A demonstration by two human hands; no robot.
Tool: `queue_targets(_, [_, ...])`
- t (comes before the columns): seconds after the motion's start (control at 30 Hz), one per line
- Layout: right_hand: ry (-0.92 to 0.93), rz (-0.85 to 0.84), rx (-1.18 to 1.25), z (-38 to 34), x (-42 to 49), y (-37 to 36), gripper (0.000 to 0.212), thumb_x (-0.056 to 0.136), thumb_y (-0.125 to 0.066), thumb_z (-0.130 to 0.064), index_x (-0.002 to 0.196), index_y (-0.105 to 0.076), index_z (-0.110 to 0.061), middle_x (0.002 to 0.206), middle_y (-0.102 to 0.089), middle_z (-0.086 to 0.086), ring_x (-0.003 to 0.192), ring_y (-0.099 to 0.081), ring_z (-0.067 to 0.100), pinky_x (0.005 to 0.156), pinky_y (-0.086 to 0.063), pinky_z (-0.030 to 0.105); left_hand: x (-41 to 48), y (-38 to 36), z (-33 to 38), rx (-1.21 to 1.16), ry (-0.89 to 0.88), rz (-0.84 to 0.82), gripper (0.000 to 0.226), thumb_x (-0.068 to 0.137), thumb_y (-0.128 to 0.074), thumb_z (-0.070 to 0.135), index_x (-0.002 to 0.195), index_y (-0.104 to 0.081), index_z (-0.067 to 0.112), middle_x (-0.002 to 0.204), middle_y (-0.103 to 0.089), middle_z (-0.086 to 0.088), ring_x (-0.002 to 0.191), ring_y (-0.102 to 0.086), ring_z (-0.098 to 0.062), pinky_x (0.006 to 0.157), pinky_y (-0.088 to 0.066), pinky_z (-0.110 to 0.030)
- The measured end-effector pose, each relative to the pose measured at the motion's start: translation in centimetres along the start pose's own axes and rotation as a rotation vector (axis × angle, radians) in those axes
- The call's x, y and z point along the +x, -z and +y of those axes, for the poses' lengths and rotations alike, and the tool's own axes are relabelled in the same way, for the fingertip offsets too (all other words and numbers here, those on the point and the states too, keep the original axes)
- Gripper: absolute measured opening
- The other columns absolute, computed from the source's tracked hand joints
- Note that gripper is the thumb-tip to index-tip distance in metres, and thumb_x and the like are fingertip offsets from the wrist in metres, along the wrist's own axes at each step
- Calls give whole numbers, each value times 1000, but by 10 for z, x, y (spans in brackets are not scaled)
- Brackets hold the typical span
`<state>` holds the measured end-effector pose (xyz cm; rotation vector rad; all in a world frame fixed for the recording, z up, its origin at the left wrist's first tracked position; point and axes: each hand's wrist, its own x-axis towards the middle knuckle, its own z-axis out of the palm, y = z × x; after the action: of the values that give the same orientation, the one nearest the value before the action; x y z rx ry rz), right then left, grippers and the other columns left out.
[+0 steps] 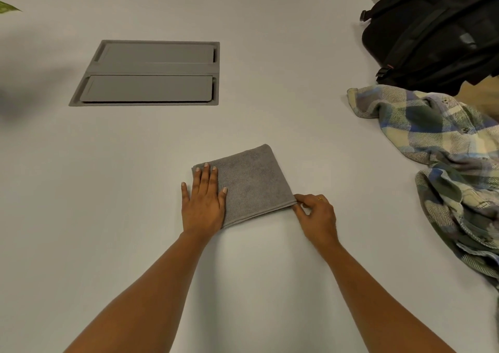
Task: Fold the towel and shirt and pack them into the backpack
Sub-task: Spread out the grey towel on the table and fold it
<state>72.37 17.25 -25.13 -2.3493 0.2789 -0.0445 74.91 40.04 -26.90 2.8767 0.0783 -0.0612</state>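
A small grey towel (253,182) lies folded into a rectangle on the white table (270,271), near its middle. My left hand (204,198) lies flat with straight fingers on the towel's left edge. My right hand (316,212) pinches the towel's near right corner between thumb and fingers. A plaid shirt (442,150) in blue, green and cream lies crumpled at the right side of the table. The black backpack (437,31) sits at the far right corner, behind the shirt.
A grey recessed cable hatch (151,73) with two flaps is set into the table at the far left of centre. A green leaf tip (8,7) pokes in at the left edge. The table's right edge runs beside the shirt.
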Motion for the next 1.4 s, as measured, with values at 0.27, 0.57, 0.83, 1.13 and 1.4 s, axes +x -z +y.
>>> queue_targets(0.27, [301,234,89,-41,12,-4,30,81,-41,-17,86,-68,-4,85,-68,8,82,-63,26,77,-47,30,1,-4,0,0,-3,15,77,82,11,50,150,-3,18,158,-1,1,145,4,-14,115,5,-39])
queue_targets(0.57, [482,-368,-196,-91,26,-74,46,101,-30,-13,147,-27,-13,155,-22,1,144,-13,12,116,-7,26,0,-4,0,-13,-11,15,77,81,13,49,150,-4,17,158,-1,1,144,5,-13,115,4,-39])
queue_targets(0.83, [437,-139,-553,-59,38,-72,80,83,-10,-67,148,-22,-22,156,-15,2,145,-11,18,112,10,40,-1,-5,-3,-46,-33,79,72,87,1,51,149,-13,16,157,-10,-2,140,4,-7,113,5,-36])
queue_targets(1.13, [283,-228,-518,-52,50,-64,96,67,-6,-84,149,0,-34,156,18,8,144,15,22,116,2,45,-1,-1,-6,-72,-26,15,76,84,-4,61,149,-11,24,157,-8,-3,145,-3,-16,116,-1,-42])
queue_targets(1.4, [408,-314,-522,-47,65,-56,90,70,-10,-84,147,3,-39,157,15,4,144,15,19,116,1,49,-10,3,9,15,47,-21,79,85,-12,61,148,-23,16,154,-22,-11,142,-21,-25,111,-14,-55])
